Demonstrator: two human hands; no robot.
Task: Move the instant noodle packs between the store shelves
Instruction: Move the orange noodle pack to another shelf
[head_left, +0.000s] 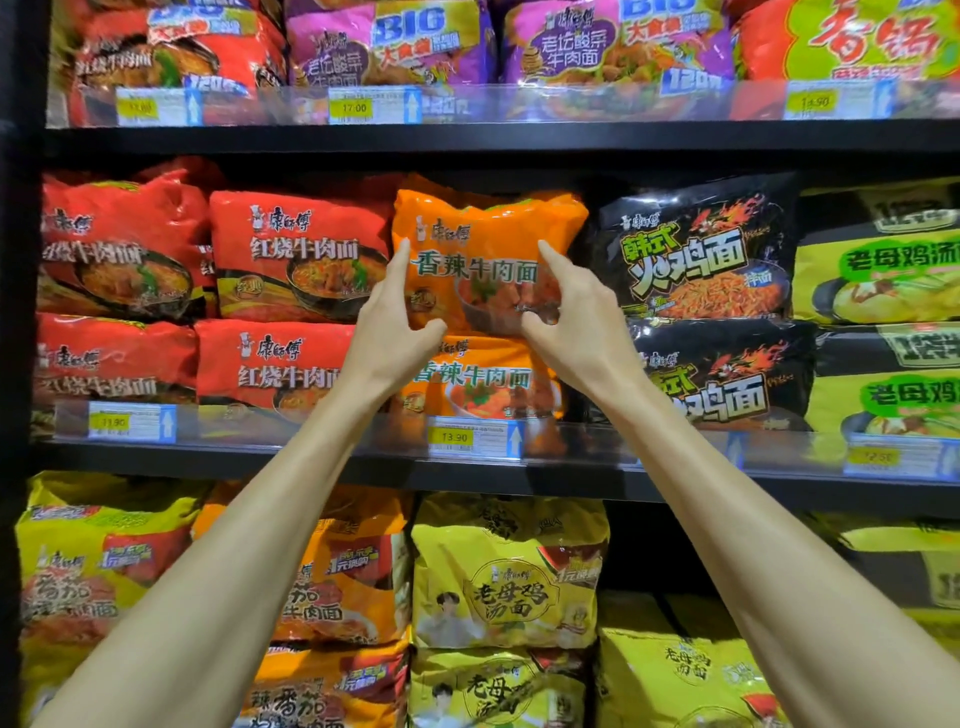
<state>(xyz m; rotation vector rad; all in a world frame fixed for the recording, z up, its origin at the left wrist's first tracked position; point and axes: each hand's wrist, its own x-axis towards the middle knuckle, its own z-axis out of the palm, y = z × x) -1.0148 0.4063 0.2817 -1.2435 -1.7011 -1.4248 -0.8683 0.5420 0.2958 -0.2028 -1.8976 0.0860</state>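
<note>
An orange instant noodle pack (488, 244) sits on top of a second orange pack (483, 379) on the middle shelf (322, 462). My left hand (389, 332) holds the upper pack at its left edge, with the index finger pointing up along the side and the thumb hooked at the lower edge. My right hand (576, 322) holds the pack's right half, with the index finger lying up its front and the thumb curled in at the bottom. The other fingers of both hands are hidden.
Red beef noodle packs (296, 254) stand left of the orange stack and black packs (696, 260) right of it, both close. Yellow packs (878, 275) fill the far right. More packs crowd the top shelf (467, 137) and the lower shelf. Price tags (472, 436) line the rails.
</note>
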